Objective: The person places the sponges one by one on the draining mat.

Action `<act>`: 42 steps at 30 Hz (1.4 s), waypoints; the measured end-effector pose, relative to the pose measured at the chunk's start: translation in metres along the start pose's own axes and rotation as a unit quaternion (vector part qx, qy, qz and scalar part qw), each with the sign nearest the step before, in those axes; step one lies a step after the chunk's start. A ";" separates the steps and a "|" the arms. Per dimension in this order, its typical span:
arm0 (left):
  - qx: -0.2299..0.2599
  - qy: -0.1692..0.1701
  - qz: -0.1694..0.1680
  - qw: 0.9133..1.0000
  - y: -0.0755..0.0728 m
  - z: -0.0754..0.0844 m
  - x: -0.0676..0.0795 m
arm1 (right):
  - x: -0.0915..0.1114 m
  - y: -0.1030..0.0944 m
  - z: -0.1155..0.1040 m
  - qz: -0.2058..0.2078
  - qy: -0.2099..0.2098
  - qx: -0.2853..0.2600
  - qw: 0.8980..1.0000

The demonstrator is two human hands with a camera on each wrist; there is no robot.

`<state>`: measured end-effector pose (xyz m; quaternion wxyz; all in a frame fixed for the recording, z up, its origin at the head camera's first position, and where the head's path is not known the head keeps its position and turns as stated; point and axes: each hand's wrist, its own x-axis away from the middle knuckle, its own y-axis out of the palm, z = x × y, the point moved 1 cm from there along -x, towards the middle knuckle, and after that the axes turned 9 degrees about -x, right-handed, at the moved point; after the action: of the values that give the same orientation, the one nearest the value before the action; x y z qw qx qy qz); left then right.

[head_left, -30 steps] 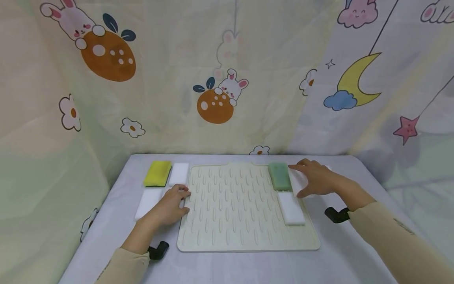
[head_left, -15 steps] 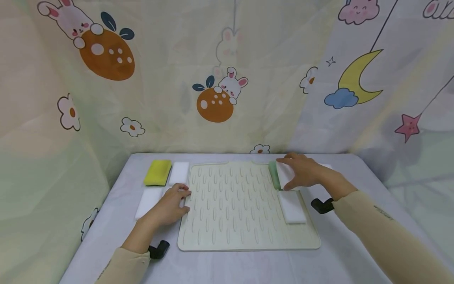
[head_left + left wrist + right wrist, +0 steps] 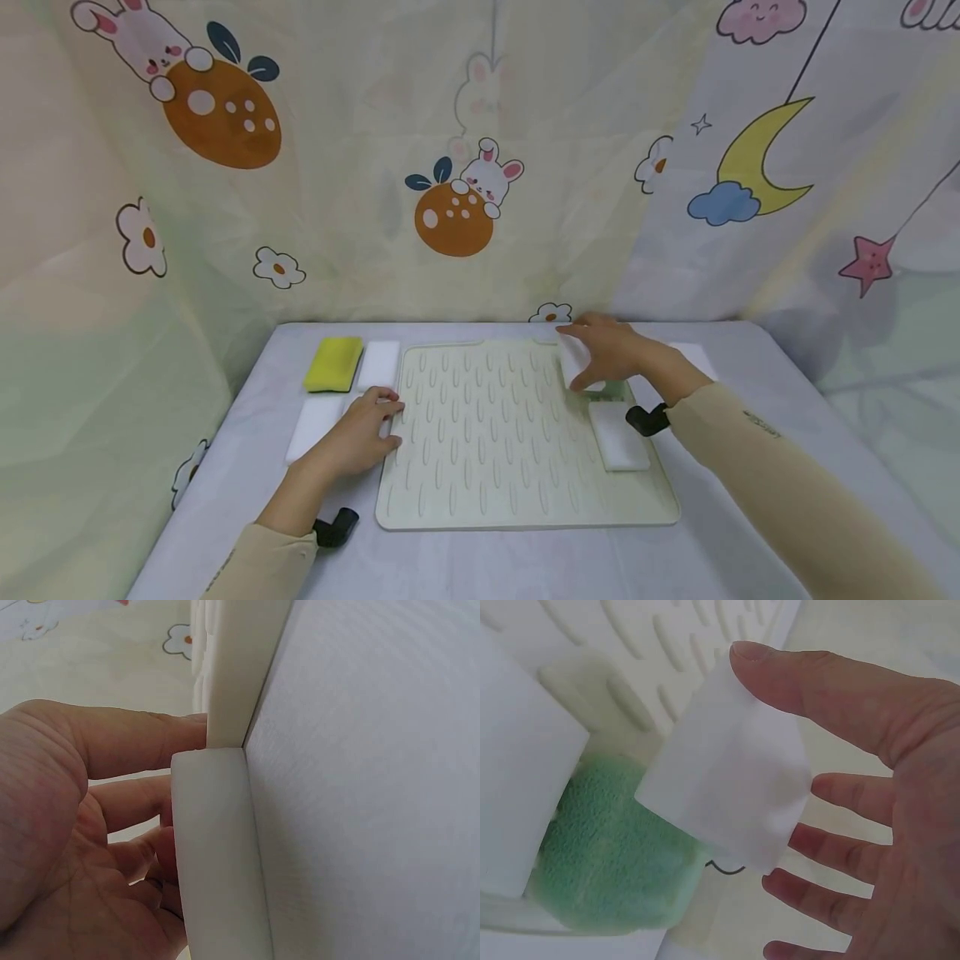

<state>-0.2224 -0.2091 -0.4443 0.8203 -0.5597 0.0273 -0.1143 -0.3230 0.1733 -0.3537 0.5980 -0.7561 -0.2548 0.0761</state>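
My right hand (image 3: 613, 352) holds a white sponge block (image 3: 575, 360) between thumb and fingertips, above the far right part of a ridged cream mat (image 3: 487, 492). Partly hidden below the hand, a green sponge (image 3: 615, 855) lies on the mat's right side. Nearer me on the mat is another white block (image 3: 620, 437), flat. At the mat's left edge rests my left hand (image 3: 365, 433), its thumb against the rim in the left wrist view. That view also shows a white block (image 3: 214, 847) standing close beside the fingers.
Left of the mat lie a yellow sponge (image 3: 333, 364) with a dark underside and white blocks, one behind (image 3: 378, 365) and one partly under the left forearm. A further white block (image 3: 694, 358) lies right of the mat, partly hidden by the right arm. A printed cloth backdrop (image 3: 337, 208) rises behind the table.
My right hand has carried the white block leftward, from beside the green sponge across and past it. The left hand stays at the mat's edge.
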 end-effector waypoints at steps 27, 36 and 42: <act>-0.005 0.016 0.013 1.000 0.002 -0.003 -0.002 | -0.044 0.025 -0.010 -0.047 0.025 -0.003 0.999; -0.003 0.017 0.012 1.000 0.001 0.000 -0.001 | -0.046 0.032 -0.008 -0.058 0.035 -0.011 0.998; -0.004 0.012 0.010 1.000 0.000 0.000 -0.001 | -0.049 0.035 -0.007 -0.060 0.032 -0.007 0.998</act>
<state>-0.2237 -0.2089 -0.4447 0.8185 -0.5617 0.0433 -0.1129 -0.3521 0.1387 -0.3940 0.6043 -0.7457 -0.2804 0.0141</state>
